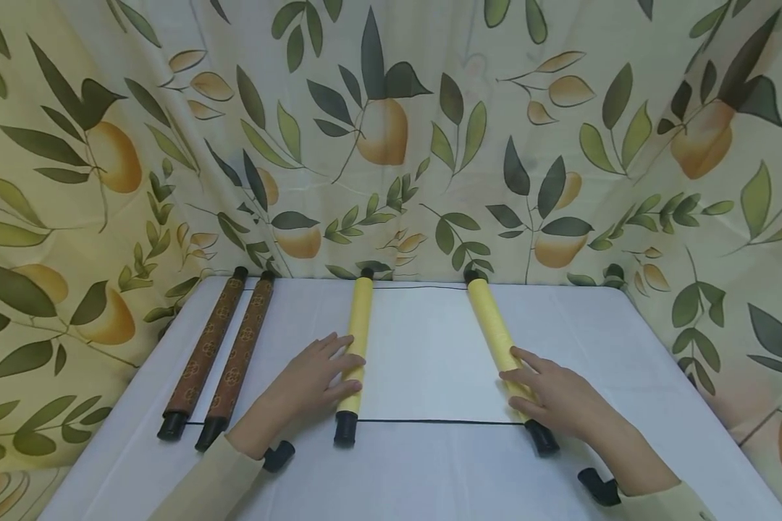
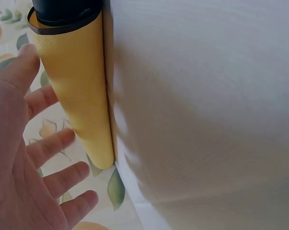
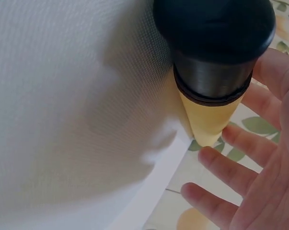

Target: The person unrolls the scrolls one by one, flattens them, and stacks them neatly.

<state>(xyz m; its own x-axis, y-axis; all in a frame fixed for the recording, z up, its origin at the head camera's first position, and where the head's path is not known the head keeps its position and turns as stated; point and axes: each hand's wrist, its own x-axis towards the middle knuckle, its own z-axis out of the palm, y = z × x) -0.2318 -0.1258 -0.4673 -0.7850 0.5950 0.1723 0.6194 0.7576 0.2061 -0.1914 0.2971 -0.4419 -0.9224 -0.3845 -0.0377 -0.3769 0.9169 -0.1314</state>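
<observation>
A scroll with two yellow rolls lies on the white table, a white sheet (image 1: 433,354) with thin dark edges stretching between them. My left hand (image 1: 313,376) has its fingers loosely extended against the left yellow roll (image 1: 358,318); the left wrist view shows the fingers spread beside the same yellow roll (image 2: 79,86). On the other side, my right hand (image 1: 560,394) touches the right yellow roll (image 1: 492,315) with spread fingers. In the right wrist view, a black end knob (image 3: 213,28) partly hides this roll. Neither hand curls round its roll.
Two brown patterned rolls with black ends, the left one (image 1: 203,354) and the right one (image 1: 242,354), lie side by side at the table's left. A leaf-and-fruit patterned curtain (image 1: 430,181) hangs behind the white table (image 1: 423,477).
</observation>
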